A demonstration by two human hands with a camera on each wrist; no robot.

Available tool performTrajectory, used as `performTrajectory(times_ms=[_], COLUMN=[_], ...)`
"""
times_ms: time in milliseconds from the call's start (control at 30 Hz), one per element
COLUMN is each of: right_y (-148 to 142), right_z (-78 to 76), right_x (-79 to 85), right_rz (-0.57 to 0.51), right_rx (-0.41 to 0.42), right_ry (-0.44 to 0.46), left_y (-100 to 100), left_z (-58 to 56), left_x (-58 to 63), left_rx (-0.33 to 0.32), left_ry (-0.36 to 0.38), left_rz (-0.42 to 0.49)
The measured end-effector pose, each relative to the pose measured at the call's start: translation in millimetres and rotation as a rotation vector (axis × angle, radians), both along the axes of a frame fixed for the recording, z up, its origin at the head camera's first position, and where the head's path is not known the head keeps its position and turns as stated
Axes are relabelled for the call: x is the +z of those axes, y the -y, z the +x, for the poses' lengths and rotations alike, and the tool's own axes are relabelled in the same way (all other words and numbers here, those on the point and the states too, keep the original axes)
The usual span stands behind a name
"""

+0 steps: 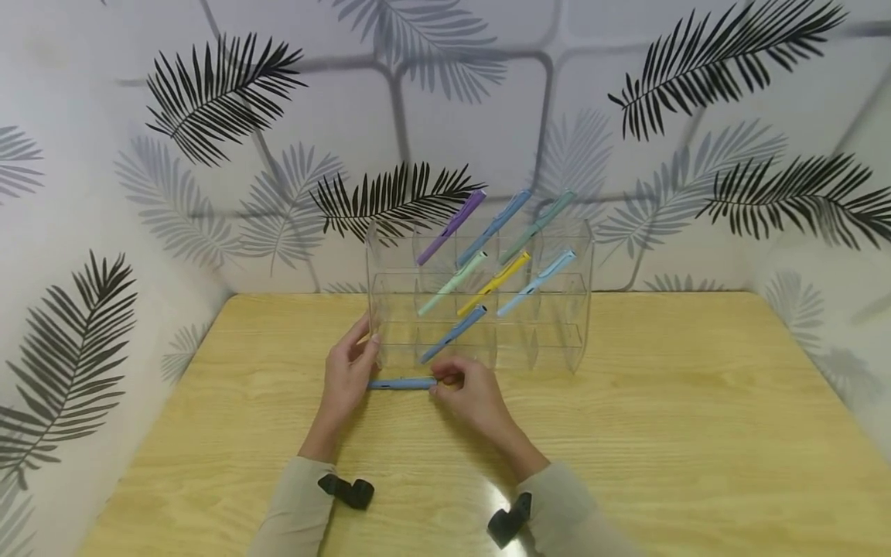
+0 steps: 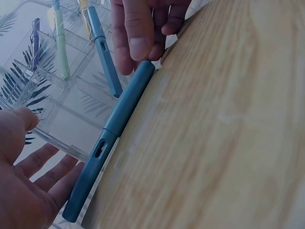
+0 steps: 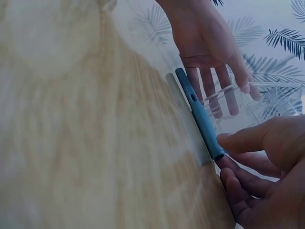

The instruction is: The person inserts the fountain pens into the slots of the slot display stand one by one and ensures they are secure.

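Note:
A blue pen [image 1: 402,384] lies on the table in front of a clear acrylic pen rack [image 1: 550,334]. At the pen's right end is my right hand [image 1: 476,393], its thumb and fingertips pinching that tip; the right wrist view shows the thumb [image 3: 243,139] against the pen [image 3: 204,125]. My left hand [image 1: 346,374] holds the rack's left side, thumb at the front edge and fingers beyond the wall. The pen's left end reaches close to these fingers; whether they touch it I cannot tell. Another blue pen [image 1: 454,334] leans in the rack's lowest tier.
Higher tiers hold a purple pen [image 1: 452,227], a blue pen [image 1: 494,227], a teal pen [image 1: 539,224], a mint pen [image 1: 452,284], a yellow pen [image 1: 495,283] and a light blue pen [image 1: 537,283]. Behind the wooden table [image 1: 696,402] stands a leaf-patterned wall [image 1: 473,124].

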State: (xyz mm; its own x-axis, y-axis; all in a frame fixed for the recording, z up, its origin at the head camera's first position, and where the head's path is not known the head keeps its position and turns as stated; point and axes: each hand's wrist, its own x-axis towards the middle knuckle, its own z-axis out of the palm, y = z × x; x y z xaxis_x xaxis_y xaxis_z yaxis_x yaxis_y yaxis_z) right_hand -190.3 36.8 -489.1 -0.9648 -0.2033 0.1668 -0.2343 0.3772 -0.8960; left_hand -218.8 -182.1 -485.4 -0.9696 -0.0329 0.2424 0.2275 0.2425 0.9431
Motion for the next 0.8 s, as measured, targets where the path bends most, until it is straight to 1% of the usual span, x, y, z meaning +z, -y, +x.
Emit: performTrajectory(times_ms=[167,300,367,433,533,600,667,800], right_y=[4.2,6.8,7.5,7.8,8.1,8.1,8.1,7.1], right_z=[2.2,3.1,3.7,4.0,4.1,3.8,3.4,3.5], right_x=[0.3,0.7,1.2,1.0,1.6,1.4,1.4,1.8], right_rz=[0.065,0.124,0.146,0.167,0.185,0.194,0.204,0.229], right_rx=[-0.019,-0.006,0.000,0.007,0.017,0.022,0.027,0.029], right_ry=[-0.031,-0.065,-0.068,-0.077,-0.083,-0.086,-0.091,-0.100], left_y=[-0.2,-0.3,-1.6,-3.4,-6.8,-8.2,-7.8,-3.6], left_z=[-0.5,-1.7,-1.3,1.3,8.4,11.1,10.3,2.1], left_x=[0.0,-1.0,0.7,5.8,20.1,25.5,23.8,6.1], left_rx=[0.002,0.009,0.015,0.013,0.009,0.005,0.006,0.006], left_ry=[0.003,-0.003,0.001,0.007,0.017,0.015,0.006,-0.009], left_rz=[0.008,0.013,0.015,0.023,0.015,0.016,0.017,0.025])
